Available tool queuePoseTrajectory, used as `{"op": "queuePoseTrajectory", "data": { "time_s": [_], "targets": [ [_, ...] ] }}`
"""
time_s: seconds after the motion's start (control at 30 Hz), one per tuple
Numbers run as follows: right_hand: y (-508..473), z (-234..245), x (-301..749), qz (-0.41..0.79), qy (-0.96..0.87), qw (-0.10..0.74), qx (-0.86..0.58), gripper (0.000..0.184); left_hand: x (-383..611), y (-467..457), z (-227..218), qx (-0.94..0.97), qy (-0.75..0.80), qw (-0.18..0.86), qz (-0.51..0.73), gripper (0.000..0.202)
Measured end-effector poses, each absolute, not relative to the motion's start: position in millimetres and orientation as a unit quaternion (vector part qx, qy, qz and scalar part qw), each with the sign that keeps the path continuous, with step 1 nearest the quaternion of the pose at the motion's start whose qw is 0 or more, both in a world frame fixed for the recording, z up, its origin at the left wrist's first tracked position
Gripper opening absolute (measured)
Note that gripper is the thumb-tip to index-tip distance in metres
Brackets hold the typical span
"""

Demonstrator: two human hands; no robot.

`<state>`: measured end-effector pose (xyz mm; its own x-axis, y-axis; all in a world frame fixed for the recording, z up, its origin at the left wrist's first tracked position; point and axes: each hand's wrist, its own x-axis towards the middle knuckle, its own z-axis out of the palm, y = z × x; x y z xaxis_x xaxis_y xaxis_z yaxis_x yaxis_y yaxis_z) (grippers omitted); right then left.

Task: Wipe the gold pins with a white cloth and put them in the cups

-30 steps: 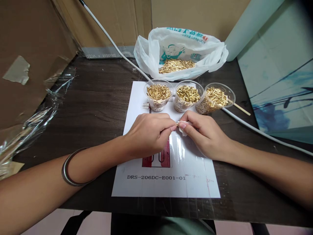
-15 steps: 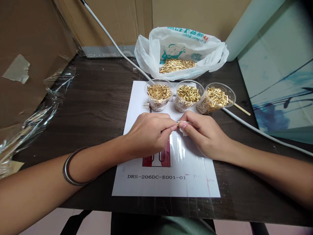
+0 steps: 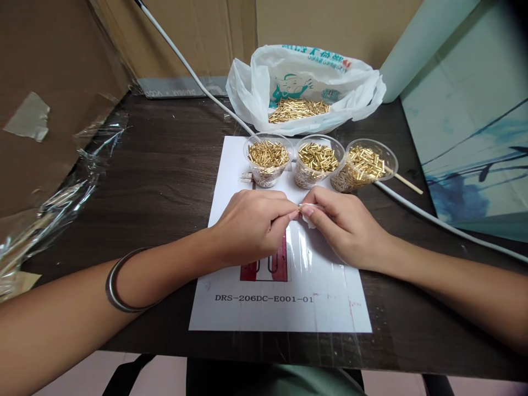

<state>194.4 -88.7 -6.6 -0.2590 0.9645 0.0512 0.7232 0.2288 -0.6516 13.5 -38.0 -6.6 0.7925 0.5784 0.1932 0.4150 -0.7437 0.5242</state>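
Observation:
My left hand point(image 3: 251, 225) and my right hand point(image 3: 344, 225) meet fingertip to fingertip above a white printed sheet point(image 3: 284, 297). Both are closed in a pinch. My right hand grips a small white piece point(image 3: 307, 219) with a tiny brass part at its tip. My left hand pinches at the same spot; what it holds is too small to make out. A metal bangle point(image 3: 117, 286) circles my left forearm. Just beyond my hands stand three clear plastic cups point(image 3: 268, 159) point(image 3: 317, 160) point(image 3: 365, 165) filled with small brass tubes.
A white plastic bag point(image 3: 305, 82) of more brass tubes lies behind the cups. A white cable point(image 3: 437, 220) crosses the dark wooden table point(image 3: 165, 181). Crumpled clear film point(image 3: 53, 209) sits at the left, a wooden stick point(image 3: 406, 182) by the right cup, cardboard walls behind.

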Motion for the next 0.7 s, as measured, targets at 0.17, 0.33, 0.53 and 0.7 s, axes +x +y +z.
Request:
{"op": "queuePoseTrajectory", "data": {
  "time_s": [0.17, 0.33, 0.53, 0.7],
  "targets": [
    [-92.2, -5.9, 194.1, 0.278, -0.717, 0.284, -0.572, 0.019, 13.2, -38.2, -5.5, 0.905, 0.282, 0.252, 0.196, 0.023],
    [-91.7, -7.4, 195.9, 0.301, -0.69, 0.317, -0.577, 0.017, 13.7, -37.6, -5.8, 0.892, 0.294, 0.268, 0.213, 0.019],
    [-89.4, -6.8, 196.4, 0.284, -0.724, 0.327, -0.537, 0.016, 14.0, -37.6, -6.1, 0.887, 0.3, 0.265, 0.229, 0.019],
    [-89.0, -7.4, 195.4, 0.269, -0.727, 0.334, -0.536, 0.013, 13.6, -38.1, -6.1, 0.884, 0.308, 0.263, 0.232, 0.018]
  ]
}}
